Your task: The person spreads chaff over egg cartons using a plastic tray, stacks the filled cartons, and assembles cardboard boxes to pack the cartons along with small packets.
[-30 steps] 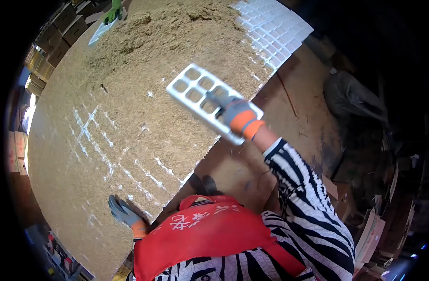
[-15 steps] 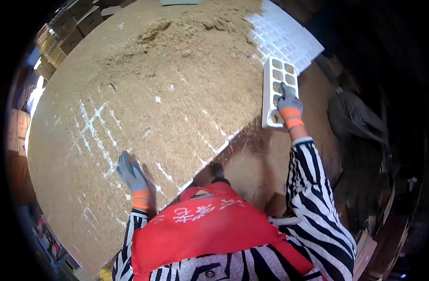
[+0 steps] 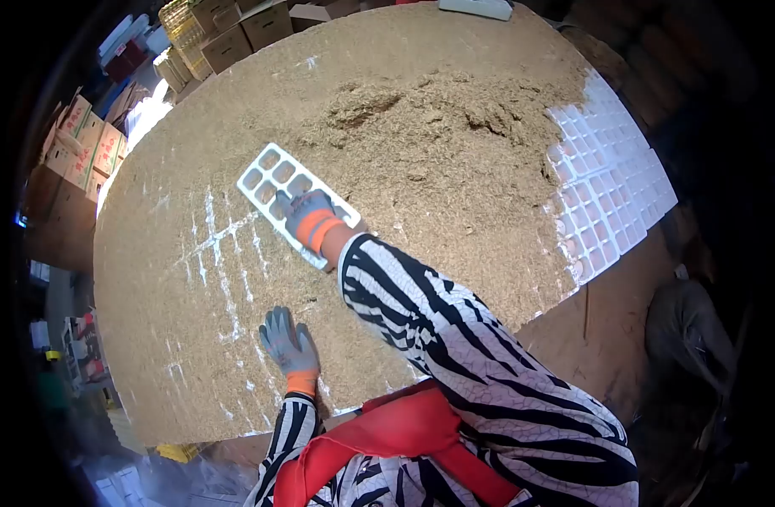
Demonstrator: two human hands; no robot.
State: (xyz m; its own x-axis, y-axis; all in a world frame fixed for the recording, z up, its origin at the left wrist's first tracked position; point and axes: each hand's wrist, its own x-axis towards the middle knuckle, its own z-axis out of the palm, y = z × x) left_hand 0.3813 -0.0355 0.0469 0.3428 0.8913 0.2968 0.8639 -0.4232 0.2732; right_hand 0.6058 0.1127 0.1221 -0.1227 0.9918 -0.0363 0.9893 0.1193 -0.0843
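My right hand [image 3: 310,215], in a grey glove with an orange cuff, grips a white tray [image 3: 269,159] with two rows of square openings. The tray lies tilted over the brown grainy material [image 3: 455,203] spread across the table. Below it my left hand [image 3: 288,342], gloved alike, rests on the material with its fingers spread. White grid lines [image 3: 214,241] show through the layer left of the held tray. At the right edge several white gridded trays [image 3: 603,190] are partly covered by the same material.
A loose ridge of the material [image 3: 421,118] rises toward the back. Another pale tray [image 3: 476,8] sits at the far edge. Cardboard boxes [image 3: 244,34] and a yellow basket [image 3: 182,34] stand behind the table, more boxes [image 3: 87,144] at the left. A dark sack [image 3: 687,329] lies at the right.
The held tray has swung from beyond the table's right-hand edge leftward over the material. My left hand has moved on the surface, its fingers now more widely spread. The camera view has turned.
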